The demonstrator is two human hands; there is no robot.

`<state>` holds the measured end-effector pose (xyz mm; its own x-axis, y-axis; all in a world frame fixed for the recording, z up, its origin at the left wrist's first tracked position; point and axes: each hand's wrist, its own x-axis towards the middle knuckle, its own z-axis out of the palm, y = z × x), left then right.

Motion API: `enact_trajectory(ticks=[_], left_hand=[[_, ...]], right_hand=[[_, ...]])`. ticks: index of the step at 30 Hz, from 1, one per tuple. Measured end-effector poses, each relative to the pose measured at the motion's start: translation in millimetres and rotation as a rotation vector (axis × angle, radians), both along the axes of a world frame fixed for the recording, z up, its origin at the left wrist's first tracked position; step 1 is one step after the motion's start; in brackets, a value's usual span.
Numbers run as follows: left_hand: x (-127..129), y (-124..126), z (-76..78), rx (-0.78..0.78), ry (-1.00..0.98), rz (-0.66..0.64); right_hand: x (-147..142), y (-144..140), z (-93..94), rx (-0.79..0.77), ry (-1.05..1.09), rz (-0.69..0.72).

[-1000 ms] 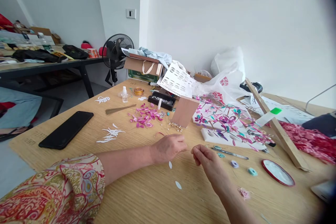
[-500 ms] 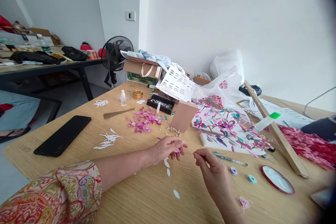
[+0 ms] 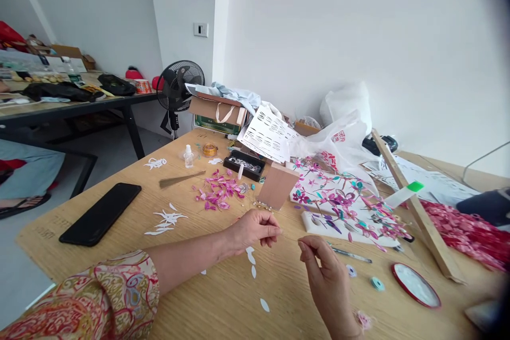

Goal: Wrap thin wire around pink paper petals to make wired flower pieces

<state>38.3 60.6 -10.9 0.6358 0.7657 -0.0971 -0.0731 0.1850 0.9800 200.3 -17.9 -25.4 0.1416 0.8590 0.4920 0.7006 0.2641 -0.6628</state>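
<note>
Nearest the camera, the right hand (image 3: pixel 330 281) and the left hand (image 3: pixel 255 229) hover low over the wooden table (image 3: pixel 223 308), each with fingertips pinched on an end of a thin wire (image 3: pixel 290 238) stretched between them, above small white paper petals (image 3: pixel 252 260) lying on bare wood. Left of the forearm the tabletop is open out to the black phone (image 3: pixel 100 213) near the table's left edge. Farther back lie pink petals (image 3: pixel 217 194), a small wooden block (image 3: pixel 277 186) and a flowered sheet (image 3: pixel 342 196).
</note>
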Motion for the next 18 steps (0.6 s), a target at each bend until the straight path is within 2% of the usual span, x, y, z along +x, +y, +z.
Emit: enact_trajectory(ticks=[2,4,6,8,12,15,18], left_hand=[[1,5,7.7,0.228,0.062,0.047],[1,11,19.4,0.520,0.090,0.066],[1,15,33.2,0.789,0.081,0.043],[5,16,45.2,0.960,0.060,-0.014],[17,11,54.3,1.045,0.011,-0.060],[24,9,49.4,1.000,-0.015,-0.019],[27,9,41.2,0.950,-0.021,-0.039]], right_hand=[[3,3,4.9,-0.096,0.149,0.009],[8,6,14.6,-0.184,0.318,0.017],[11,9,27.6,-0.251,0.449,0.037],[12,12,39.9,-0.314,0.532,0.094],[11,16,50.5,-0.353,0.631,0.186],[13,16,47.5,-0.340,0.634,0.181],[14,14,41.9,-0.354,0.630,0.188]])
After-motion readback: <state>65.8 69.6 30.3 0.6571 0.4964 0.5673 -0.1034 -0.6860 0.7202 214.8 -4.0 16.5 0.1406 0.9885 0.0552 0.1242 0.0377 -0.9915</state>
